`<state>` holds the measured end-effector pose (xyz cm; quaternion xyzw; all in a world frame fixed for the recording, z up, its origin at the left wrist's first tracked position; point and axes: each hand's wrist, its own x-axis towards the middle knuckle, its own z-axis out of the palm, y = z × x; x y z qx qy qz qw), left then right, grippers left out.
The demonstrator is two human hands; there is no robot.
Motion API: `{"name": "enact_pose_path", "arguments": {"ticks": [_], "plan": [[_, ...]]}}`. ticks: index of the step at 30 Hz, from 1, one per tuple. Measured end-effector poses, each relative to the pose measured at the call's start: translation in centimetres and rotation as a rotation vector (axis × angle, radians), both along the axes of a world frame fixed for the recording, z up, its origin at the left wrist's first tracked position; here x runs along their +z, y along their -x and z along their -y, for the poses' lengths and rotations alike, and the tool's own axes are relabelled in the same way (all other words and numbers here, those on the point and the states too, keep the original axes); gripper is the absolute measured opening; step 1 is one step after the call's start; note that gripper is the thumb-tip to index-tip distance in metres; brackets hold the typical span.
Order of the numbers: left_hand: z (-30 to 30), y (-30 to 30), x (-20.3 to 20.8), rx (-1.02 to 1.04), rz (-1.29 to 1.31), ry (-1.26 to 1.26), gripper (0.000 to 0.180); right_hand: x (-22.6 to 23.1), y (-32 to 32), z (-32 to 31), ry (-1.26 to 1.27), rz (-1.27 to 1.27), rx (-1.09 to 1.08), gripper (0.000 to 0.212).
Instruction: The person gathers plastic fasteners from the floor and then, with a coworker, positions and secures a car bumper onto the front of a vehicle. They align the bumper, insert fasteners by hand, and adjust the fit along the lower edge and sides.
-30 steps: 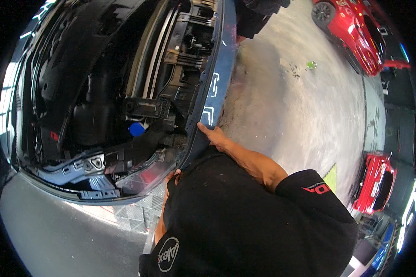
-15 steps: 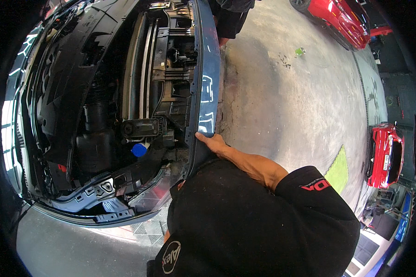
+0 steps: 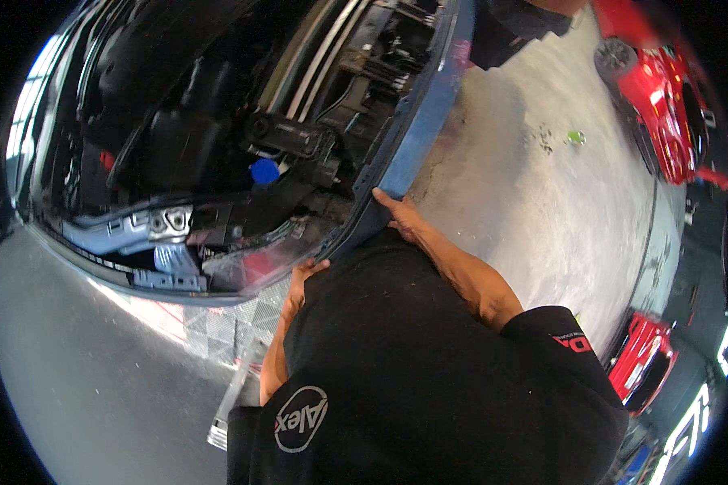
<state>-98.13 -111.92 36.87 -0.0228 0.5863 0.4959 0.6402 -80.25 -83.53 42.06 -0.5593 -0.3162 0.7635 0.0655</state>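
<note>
A blue car front bumper curves round the nose of a car whose engine bay is exposed. My right hand is closed over the bumper's upper edge near the corner, its thumb on top and its fingers hidden behind the panel. Farther round the corner, beside the clear headlight, my left hand is closed on the same bumper's edge. Its fingers are partly out of sight. My torso is close against the bumper between both hands.
Another person in dark clothing stands at the bumper's far end; their hands cannot be made out. A blue reservoir cap shows in the engine bay. Red cars are parked to the right. A small green object lies on the concrete floor.
My left hand has come into view and now grips the bumper near the headlight. My right hand keeps its hold. The whole view has turned and shifted.
</note>
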Motion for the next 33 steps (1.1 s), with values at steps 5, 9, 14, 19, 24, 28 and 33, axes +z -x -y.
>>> {"name": "enact_pose_path", "arguments": {"ticks": [5, 9, 14, 19, 24, 28, 33], "plan": [[-3.9, -1.2, 6.0, 0.117, 0.173, -0.022, 0.019, -4.8, -1.7, 0.0, 0.0, 0.049, -0.008, 0.118], [-3.5, -2.0, 6.8, 0.179, 0.121, -0.152, 0.022, -4.6, -1.3, 0.3, -0.031, 0.057, 0.013, 0.12], [-2.3, -3.1, 2.8, 0.247, 0.046, -0.108, 0.017, -3.1, -1.3, 1.3, -0.085, 0.075, 0.045, 0.098], [-1.6, -4.0, -0.4, 0.275, 0.085, -0.15, 0.027, -2.0, -1.2, 2.5, -0.05, 0.14, 0.141, 0.089], [-1.3, -3.8, -1.5, 0.146, 0.007, -0.121, 0.031, -2.1, -1.1, 2.3, -0.058, 0.151, 0.2, 0.093], [-0.9, -4.3, -2.3, 0.225, 0.035, -0.203, 0.034, -2.9, -1.2, 2.7, -0.171, 0.17, 0.184, 0.094], [-0.3, -4.3, -3.8, 0.083, -0.217, -0.107, 0.034, -2.3, -1.0, 2.2, -0.226, 0.337, 0.216, 0.093]]}}
